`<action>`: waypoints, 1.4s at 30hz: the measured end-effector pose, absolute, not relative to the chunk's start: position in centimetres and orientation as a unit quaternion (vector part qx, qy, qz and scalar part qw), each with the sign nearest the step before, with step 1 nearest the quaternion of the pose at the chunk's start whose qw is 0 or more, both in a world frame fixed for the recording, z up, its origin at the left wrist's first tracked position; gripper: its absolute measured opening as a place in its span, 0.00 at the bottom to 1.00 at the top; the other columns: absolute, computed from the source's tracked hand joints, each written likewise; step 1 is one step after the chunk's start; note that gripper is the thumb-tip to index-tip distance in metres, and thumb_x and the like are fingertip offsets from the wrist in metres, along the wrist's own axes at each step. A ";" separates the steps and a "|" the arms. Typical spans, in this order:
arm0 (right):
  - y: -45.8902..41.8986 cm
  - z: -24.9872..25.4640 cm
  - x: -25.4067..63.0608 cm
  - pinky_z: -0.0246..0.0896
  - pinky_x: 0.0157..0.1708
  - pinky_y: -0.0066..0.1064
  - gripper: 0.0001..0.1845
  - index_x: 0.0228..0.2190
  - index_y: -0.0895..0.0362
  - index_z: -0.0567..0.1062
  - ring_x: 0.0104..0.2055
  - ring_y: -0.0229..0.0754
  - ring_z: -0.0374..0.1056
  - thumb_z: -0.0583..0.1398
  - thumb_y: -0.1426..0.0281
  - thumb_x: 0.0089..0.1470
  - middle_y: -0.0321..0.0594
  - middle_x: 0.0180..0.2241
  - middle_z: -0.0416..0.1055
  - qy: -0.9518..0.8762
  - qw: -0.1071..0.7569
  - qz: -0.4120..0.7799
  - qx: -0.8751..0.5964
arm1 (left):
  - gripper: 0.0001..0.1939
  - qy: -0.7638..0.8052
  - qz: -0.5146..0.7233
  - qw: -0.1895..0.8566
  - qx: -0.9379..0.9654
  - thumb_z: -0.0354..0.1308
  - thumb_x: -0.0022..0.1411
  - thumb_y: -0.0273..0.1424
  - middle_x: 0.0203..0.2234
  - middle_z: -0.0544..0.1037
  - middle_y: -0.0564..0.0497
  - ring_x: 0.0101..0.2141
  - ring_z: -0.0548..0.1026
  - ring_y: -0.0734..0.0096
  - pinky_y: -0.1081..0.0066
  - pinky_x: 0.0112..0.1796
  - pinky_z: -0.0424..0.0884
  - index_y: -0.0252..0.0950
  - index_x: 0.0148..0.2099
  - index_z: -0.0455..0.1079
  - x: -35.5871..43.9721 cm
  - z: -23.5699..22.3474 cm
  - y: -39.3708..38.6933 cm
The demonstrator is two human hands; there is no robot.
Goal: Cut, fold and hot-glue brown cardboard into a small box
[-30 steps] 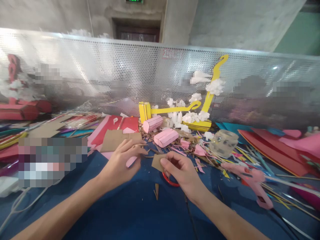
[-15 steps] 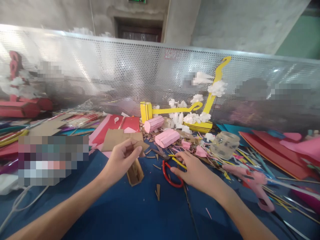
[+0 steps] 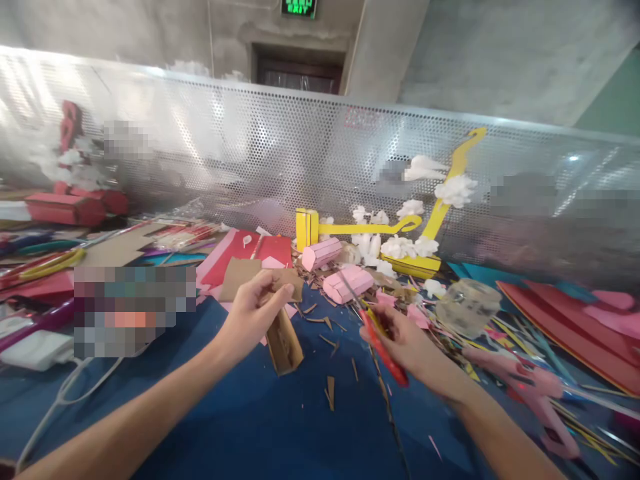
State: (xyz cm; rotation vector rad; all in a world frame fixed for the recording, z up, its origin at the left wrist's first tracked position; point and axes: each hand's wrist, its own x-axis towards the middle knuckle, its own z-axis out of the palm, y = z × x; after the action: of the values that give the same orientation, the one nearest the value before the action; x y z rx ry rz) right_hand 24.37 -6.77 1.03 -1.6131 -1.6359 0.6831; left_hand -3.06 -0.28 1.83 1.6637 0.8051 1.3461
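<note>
One small brown cardboard piece [image 3: 278,283] sits pinched between the fingers of our left hand [image 3: 253,308], by the far end of an open, trough-shaped brown cardboard box [image 3: 285,343] on the blue worktop [image 3: 225,413]; with our right hand's [image 3: 409,339] fingers we grip red-and-yellow-handled metal scissors [image 3: 376,337].

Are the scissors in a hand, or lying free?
In a hand: the right hand holds the scissors by their red and yellow handles, blades pointing away.

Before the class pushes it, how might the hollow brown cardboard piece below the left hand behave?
The hollow cardboard piece is probably light, being thin-walled and open. Its folded walls could dent if squeezed. Its flat, angled faces suggest sliding rather than rolling.
</note>
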 end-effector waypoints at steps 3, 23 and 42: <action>-6.6 0.4 22.4 0.71 0.40 0.36 0.29 0.39 0.53 0.74 0.37 0.46 0.73 0.70 0.46 0.44 0.39 0.35 0.75 -0.593 0.446 0.315 -0.591 | 0.15 0.310 0.536 0.451 0.642 0.64 0.65 0.40 0.22 0.68 0.56 0.24 0.66 0.75 0.72 0.29 0.64 0.37 0.30 0.69 -3.0 2.1 -0.4; -8.4 0.0 20.2 0.71 0.44 0.33 0.21 0.43 0.52 0.74 0.37 0.45 0.75 0.72 0.61 0.49 0.37 0.36 0.77 -0.710 0.417 0.123 -0.554 | 0.15 0.209 0.519 0.569 0.603 0.73 0.58 0.40 0.27 0.83 0.47 0.31 0.83 0.65 0.68 0.38 0.81 0.34 0.34 0.75 -2.5 2.1 -0.9; -8.7 0.3 20.0 0.72 0.40 0.32 0.20 0.41 0.52 0.74 0.36 0.44 0.76 0.72 0.60 0.50 0.36 0.35 0.76 -0.704 0.422 0.128 -0.556 | 0.13 0.187 0.495 0.585 0.615 0.72 0.60 0.38 0.28 0.84 0.47 0.30 0.83 0.67 0.68 0.40 0.82 0.33 0.37 0.77 -2.5 1.8 -0.9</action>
State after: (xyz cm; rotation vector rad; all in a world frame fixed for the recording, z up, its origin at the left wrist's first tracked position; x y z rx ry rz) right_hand 20.01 -8.66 0.31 -1.3930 -1.7634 0.3213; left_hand -2.50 -0.87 1.78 1.4336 0.4359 1.1534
